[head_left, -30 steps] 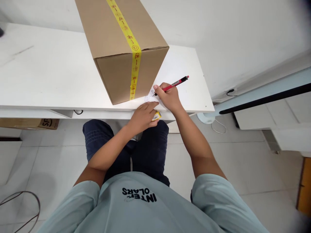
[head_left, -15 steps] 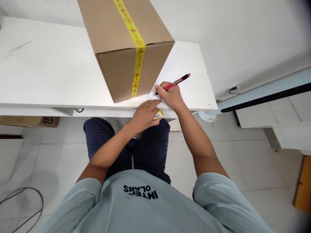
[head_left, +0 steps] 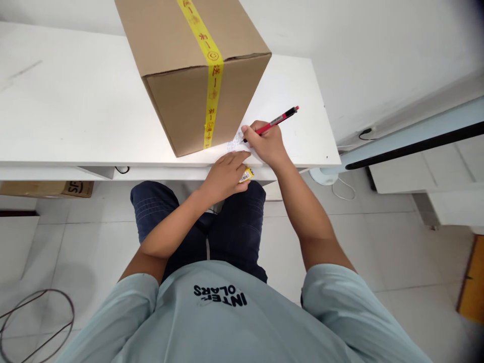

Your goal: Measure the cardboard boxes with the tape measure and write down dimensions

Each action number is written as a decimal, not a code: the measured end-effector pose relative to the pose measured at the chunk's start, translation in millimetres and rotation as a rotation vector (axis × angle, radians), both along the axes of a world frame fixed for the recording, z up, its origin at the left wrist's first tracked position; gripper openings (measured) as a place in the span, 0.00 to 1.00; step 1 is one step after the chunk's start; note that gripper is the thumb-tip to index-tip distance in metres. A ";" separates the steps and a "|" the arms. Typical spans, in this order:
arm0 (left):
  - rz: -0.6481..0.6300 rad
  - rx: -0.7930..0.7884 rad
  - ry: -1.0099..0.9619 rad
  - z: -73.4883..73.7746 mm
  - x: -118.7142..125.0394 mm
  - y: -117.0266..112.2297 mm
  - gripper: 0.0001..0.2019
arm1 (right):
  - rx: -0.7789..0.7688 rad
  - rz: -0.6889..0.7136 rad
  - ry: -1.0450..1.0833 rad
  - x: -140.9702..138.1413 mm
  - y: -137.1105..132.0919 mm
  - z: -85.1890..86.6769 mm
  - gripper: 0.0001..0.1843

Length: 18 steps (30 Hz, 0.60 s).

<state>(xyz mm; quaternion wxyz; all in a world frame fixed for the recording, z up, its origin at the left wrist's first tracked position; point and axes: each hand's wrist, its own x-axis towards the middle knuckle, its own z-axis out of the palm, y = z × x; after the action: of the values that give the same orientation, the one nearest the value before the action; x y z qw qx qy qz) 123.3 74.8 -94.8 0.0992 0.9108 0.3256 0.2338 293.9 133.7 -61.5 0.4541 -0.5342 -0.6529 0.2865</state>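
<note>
My right hand [head_left: 266,143] grips a red pen [head_left: 278,119] with its tip down on a small white slip of paper [head_left: 235,143] near the front edge of the white table [head_left: 75,116]. My left hand [head_left: 225,176] presses its fingers on the near end of that slip and curls around a small yellow object [head_left: 246,175] at the table's edge. A large brown cardboard box [head_left: 191,65], sealed with yellow printed tape [head_left: 209,75], stands just left of the paper, almost touching it.
A flat cardboard piece [head_left: 49,188] lies under the table at the left. A looped cable [head_left: 34,317] rests on the tiled floor at lower left. A white fan base [head_left: 321,176] and cords sit right of the table, below a pale blue rail [head_left: 416,143].
My hands and the pen stay on the slip, and the pen tip has shifted slightly. The view has drifted a little; the box has not been moved.
</note>
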 end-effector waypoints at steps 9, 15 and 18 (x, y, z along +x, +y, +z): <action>0.008 0.029 0.015 1.6 -1.4 -1.3 0.12 | -0.001 -0.002 -0.002 0.2 -0.1 -0.1 0.24; 0.012 0.022 0.017 2.6 -1.4 -2.3 0.11 | 0.009 -0.024 0.017 -0.1 -0.9 1.0 0.25; 0.020 0.034 0.023 1.5 -0.8 -2.0 0.11 | 0.001 -0.035 0.006 0.2 -0.6 1.1 0.25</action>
<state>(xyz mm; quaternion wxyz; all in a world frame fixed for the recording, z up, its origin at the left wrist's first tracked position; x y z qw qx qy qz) 122.4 72.8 -93.3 0.0776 0.9116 0.3318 0.2300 294.1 133.2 -60.4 0.4612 -0.5444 -0.6423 0.2799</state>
